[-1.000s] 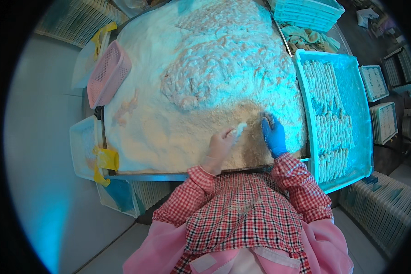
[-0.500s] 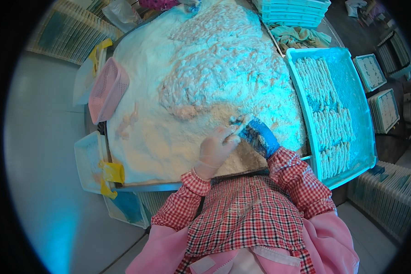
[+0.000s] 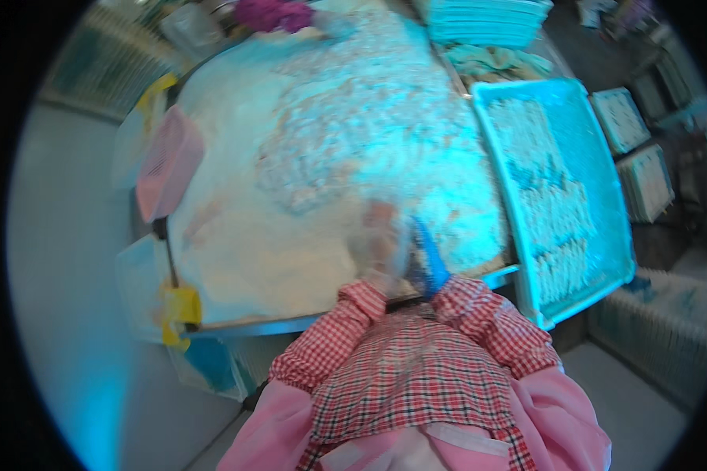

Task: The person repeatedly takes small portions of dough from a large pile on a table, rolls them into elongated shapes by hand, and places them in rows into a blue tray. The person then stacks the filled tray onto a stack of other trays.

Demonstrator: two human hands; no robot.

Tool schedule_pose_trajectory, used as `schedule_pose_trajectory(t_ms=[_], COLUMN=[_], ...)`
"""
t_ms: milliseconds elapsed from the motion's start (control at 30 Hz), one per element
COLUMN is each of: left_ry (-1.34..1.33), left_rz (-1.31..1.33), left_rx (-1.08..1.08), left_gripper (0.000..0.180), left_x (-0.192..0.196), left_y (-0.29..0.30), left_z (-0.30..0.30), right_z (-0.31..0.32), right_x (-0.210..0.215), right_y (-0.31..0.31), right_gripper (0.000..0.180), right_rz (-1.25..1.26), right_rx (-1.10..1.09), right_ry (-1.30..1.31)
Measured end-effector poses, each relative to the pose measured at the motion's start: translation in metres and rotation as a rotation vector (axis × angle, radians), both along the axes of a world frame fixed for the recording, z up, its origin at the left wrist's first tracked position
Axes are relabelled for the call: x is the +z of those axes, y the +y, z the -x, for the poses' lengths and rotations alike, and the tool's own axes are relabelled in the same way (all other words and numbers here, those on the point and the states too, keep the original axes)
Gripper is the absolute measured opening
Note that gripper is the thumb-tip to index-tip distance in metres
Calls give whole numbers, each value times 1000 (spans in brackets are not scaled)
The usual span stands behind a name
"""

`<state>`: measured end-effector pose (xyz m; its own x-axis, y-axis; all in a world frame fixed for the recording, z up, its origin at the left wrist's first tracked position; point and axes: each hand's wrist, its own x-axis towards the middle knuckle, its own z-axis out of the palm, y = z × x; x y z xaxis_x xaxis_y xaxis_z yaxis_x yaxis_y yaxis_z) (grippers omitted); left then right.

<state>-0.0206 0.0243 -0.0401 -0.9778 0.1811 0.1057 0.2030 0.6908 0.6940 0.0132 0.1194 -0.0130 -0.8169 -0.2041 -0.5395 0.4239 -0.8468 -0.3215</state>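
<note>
Near the front edge of the table, my left hand (image 3: pixel 379 243) in a thin clear glove is smeared by motion, and its fingers do not show clearly. Close against it on the right is my right hand (image 3: pixel 426 255) in a blue glove, seen edge-on, its fingers hidden. Whether anything lies between the two hands I cannot make out. Both are over the white powder (image 3: pixel 267 271) covering the tabletop. Beyond them spreads a wide heap of powder-coated pale strips (image 3: pixel 353 118).
A blue-lit tray (image 3: pixel 597 228) with rows of coated strips (image 3: pixel 562 271) stands at the right. Left lies a pink basket (image 3: pixel 173 161); yellow cloth or plastic (image 3: pixel 182 304) hangs by the front left corner. Trays (image 3: pixel 487 22) are stacked behind. A co-worker's purple sleeve (image 3: pixel 275 14) reaches in at the back.
My hands have drawn nearer the front edge and come side by side. The pale strip between my fingers earlier no longer shows. The co-worker's sleeve reaches further in, and the view has shifted slightly.
</note>
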Motion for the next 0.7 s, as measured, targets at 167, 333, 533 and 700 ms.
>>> schedule_pose_trajectory(t_ms=[167,333,533,700], left_ry=[162,185,-140,-26], left_rz=[-18,386,668,246], left_rx=[-353,-480,-498,157], left_gripper=[55,60,66,62], left_x=[31,14,-15,-36], left_y=[44,14,-122,-85], left_z=[-6,5,-29,-11], right_z=[0,-31,-96,-169], right_x=[-16,-30,30,-27], right_y=[24,87,259,433], right_gripper=[51,48,39,64], right_rz=[-211,191,-887,-1223], right_rx=[-183,-47,-145,-224], right_ry=[245,74,-209,-392])
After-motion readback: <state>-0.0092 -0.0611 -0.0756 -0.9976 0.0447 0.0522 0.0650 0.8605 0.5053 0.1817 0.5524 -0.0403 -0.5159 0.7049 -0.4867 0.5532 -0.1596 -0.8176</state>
